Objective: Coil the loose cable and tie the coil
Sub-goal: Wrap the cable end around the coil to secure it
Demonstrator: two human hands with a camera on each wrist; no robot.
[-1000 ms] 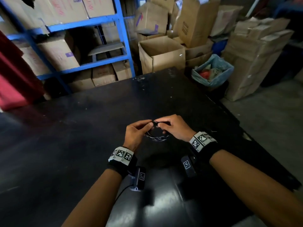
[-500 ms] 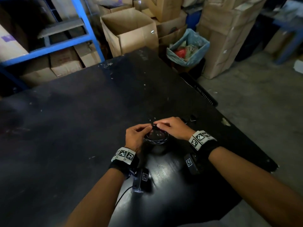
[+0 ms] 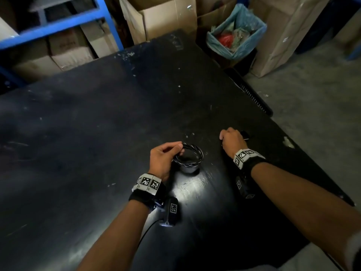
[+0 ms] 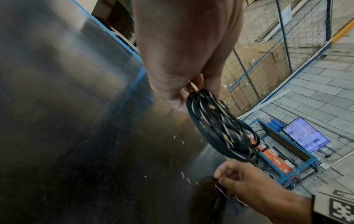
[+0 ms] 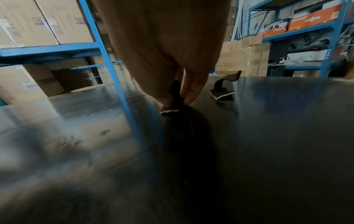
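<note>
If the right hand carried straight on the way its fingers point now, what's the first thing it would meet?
Probably the second strap lying on the table just past the right hand, which already pinches a similar strap. Depth is unclear; beyond it the tabletop looks free.

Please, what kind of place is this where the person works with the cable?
Most likely a warehouse or stockroom. Blue metal shelving holds cardboard boxes, more open boxes stand on the concrete floor, and a wire-mesh partition shows behind the black worktable.
</note>
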